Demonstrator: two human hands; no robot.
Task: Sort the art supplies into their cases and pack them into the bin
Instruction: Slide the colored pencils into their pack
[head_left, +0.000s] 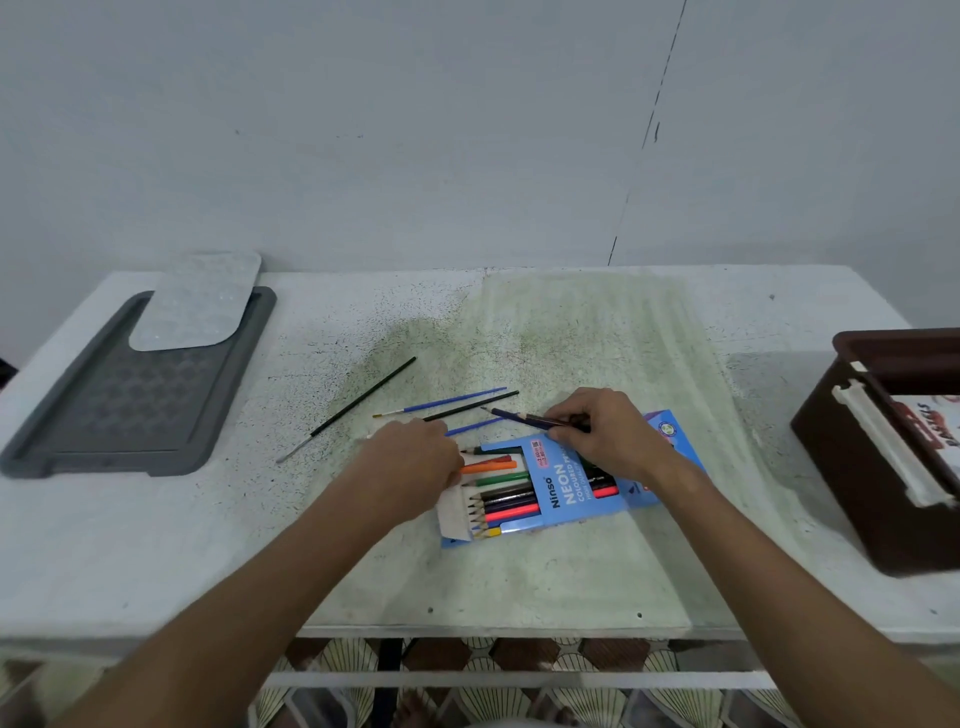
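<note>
At frame centre, the right hand (605, 435) pinches a dark pencil (519, 417) above the blue pencil case (558, 491); the left hand (410, 457), fingers curled, touches the case's white flap (454, 512).

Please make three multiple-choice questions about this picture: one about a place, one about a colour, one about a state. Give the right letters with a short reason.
1. Where is the brown bin?
A. at the table's right edge
B. at the left edge
C. under the table

2. What colour is the pencil case?
A. red
B. blue
C. grey

3. What is the right hand doing?
A. lying flat and open
B. holding a pencil
C. gripping the bin

Answers:
1 A: the bin stands far right, opposite the grey tray.
2 B: its printed face is blue.
3 B: its fingers pinch a dark pencil above the case, while the left hand rests on the case's open end.
</note>
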